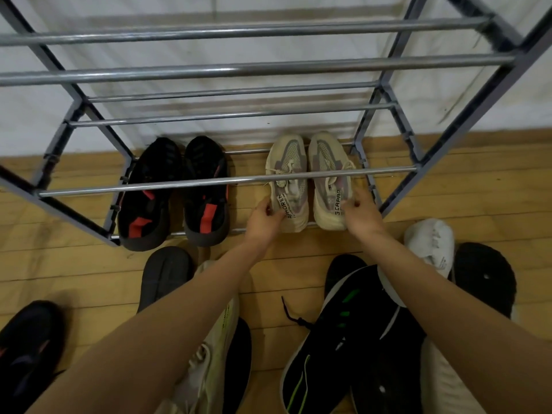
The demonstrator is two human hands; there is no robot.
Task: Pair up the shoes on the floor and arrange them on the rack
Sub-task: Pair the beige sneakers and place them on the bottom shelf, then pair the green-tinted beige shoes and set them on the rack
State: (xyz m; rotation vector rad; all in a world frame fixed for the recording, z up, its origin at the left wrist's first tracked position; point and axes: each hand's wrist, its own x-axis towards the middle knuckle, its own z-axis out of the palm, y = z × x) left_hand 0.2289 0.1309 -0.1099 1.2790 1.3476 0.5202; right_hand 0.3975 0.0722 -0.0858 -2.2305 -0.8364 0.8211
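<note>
A grey metal shoe rack (227, 182) stands against the wall. On its lowest tier sit a black pair with red patches (174, 189) at the left and a cream pair (307, 177) at the right, toes toward the wall. My left hand (264, 215) grips the heel of the left cream shoe (288, 180). My right hand (360, 209) grips the heel of the right cream shoe (328, 174). Both shoes rest on the rack's bars.
Loose shoes lie on the wooden floor near me: a black one with green stripes (337, 339), a white one (430, 246), a dark sole-up shoe (162, 276), a cream shoe (209, 354), a black shoe (27, 348) at far left. The rack's upper tiers (239, 70) hold nothing.
</note>
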